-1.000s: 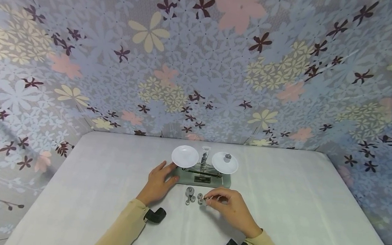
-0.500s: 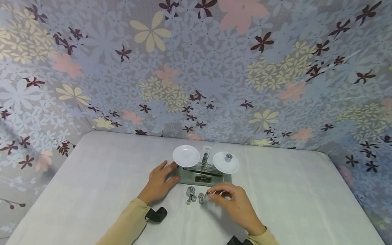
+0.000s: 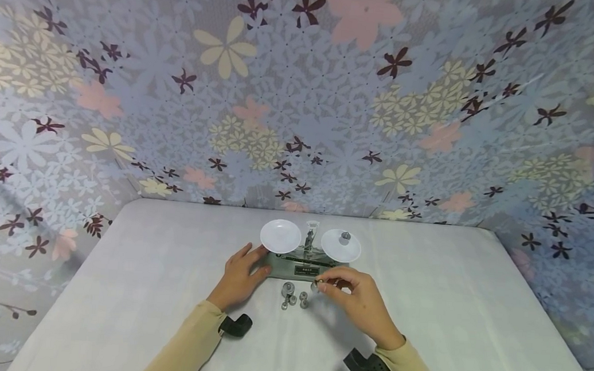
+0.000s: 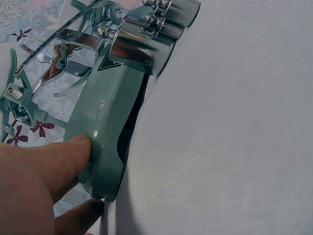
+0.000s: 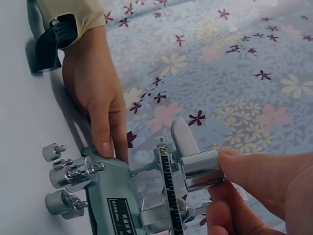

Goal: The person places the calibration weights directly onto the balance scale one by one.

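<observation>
A green balance scale [image 3: 281,269] with two white pans stands on the table. My left hand [image 3: 239,276] grips the left end of its base, the thumb [image 4: 78,152] lying on the green front face. Between thumb and fingertips my right hand [image 3: 353,296] pinches a shiny cylindrical weight [image 5: 198,169], raised in front of the scale near the label plate. The right pan [image 3: 331,251] carries one knobbed metal weight [image 3: 345,239]. Nothing lies on the left pan [image 3: 280,237]. Several knobbed weights [image 3: 288,289] of differing sizes stand on the table before the base.
The white-covered table [image 3: 434,298] runs up to a flower-patterned cloth backdrop [image 3: 302,111], which also rises at both sides. Behind the beam stands the scale's central pointer post [image 3: 310,238], between the pans.
My right hand has lifted the weight away from the group of loose weights and carried it up and slightly right toward the scale. My left hand keeps its place on the base.
</observation>
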The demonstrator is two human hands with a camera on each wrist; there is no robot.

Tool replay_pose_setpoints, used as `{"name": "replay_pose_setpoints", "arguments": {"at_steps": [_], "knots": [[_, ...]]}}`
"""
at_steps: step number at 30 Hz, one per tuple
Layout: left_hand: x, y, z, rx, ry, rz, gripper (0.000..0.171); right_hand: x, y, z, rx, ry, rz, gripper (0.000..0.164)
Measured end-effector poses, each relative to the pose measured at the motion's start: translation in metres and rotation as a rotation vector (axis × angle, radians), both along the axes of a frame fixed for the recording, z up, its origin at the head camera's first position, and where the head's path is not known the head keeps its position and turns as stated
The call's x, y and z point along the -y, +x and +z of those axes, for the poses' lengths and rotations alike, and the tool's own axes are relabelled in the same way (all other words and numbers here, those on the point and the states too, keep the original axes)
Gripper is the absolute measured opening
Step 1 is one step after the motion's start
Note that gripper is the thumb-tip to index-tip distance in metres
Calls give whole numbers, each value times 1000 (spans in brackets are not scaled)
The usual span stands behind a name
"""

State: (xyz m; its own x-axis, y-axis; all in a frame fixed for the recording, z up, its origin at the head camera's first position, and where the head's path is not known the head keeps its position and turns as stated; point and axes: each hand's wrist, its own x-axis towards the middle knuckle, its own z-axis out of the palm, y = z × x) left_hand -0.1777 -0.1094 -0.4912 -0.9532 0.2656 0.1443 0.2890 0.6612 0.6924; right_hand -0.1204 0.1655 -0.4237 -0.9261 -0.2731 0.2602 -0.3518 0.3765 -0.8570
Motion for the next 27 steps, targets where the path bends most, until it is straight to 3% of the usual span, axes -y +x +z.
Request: {"name": "replay_pose_setpoints", "arguments": {"at_steps": [14,27], "knots": [[-1,2,0,-1,-3,4,51,-2,-2,10,-5,-11,-73,10],[-1,1,0,-1,9,6,50,-7,-8,16,-99,26,-155,10]]}}
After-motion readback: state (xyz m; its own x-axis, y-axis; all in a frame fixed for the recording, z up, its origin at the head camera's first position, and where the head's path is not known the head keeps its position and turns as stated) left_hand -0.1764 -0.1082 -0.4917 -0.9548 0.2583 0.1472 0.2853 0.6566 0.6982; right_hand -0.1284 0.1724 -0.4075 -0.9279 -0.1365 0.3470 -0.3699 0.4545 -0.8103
